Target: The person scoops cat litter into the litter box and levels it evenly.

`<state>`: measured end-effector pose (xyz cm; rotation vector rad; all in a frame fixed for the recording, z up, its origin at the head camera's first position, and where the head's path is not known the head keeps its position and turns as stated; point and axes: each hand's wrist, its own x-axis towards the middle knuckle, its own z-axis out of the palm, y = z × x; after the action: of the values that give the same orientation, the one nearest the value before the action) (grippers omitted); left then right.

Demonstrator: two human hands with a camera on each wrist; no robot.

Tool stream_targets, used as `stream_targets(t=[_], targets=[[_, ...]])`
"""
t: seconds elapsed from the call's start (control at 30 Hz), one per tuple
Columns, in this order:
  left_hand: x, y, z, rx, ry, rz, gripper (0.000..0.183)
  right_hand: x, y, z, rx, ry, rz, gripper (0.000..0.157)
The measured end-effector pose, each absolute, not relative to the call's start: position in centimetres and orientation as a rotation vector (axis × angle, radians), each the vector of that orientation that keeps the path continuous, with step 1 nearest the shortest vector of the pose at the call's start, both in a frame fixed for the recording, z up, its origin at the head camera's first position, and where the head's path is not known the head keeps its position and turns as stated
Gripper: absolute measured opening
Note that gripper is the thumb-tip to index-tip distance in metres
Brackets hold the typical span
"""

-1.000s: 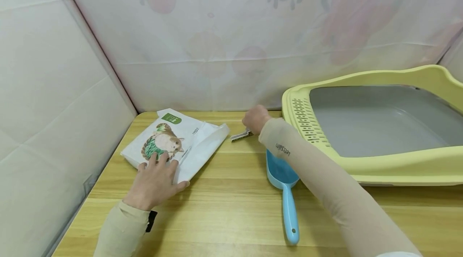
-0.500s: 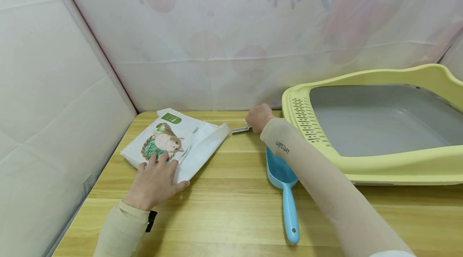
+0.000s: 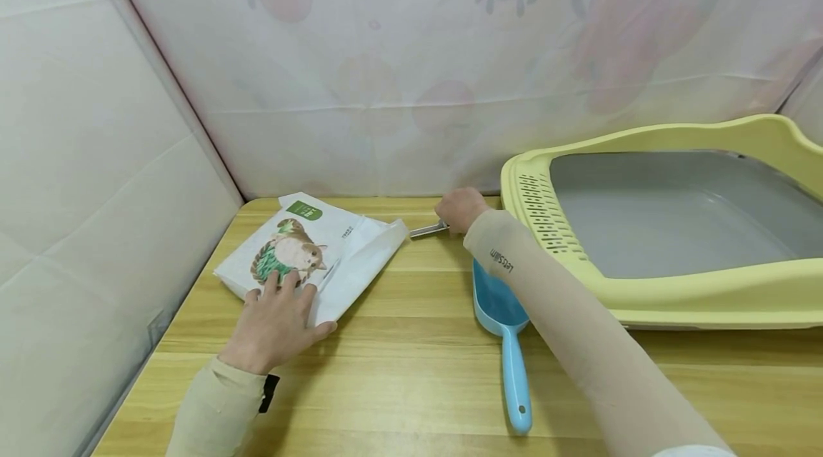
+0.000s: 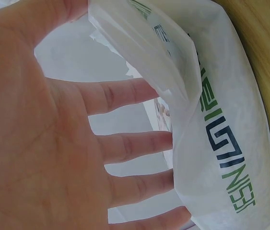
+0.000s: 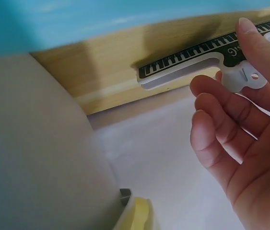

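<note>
Clip [image 5: 228, 58] has turned beside bag [image 3: 316, 246]

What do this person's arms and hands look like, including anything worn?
The left hand and right hand are bare, without gloves. Both arms wear snug beige sleeves; the right sleeve carries small dark lettering. A small black piece shows beside the left sleeve, its kind unclear. White fabric edges the right sleeve's upper end.
</note>
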<state>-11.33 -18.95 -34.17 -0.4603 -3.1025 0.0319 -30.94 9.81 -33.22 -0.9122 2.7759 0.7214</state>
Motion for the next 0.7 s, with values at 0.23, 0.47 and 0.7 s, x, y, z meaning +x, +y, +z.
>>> stream_targets(t=[0.23,0.47,0.7], targets=[[-11.40,-19.04,-34.33,-0.457,-3.097,0.027,0.058,-30.79,9.96,-33.32,-0.926,2.817,0.612,0.034],[-11.42,-19.03,-34.31,-0.458,-3.091,0.025,0.057,-30.95,10.12,-33.54,-0.963,2.816,0.648,0.029],[-11.48,-18.99,-34.26,-0.465,-3.088,0.023,0.058,-30.97,10.34,-33.75,-1.001,2.814,0.697,0.019]])
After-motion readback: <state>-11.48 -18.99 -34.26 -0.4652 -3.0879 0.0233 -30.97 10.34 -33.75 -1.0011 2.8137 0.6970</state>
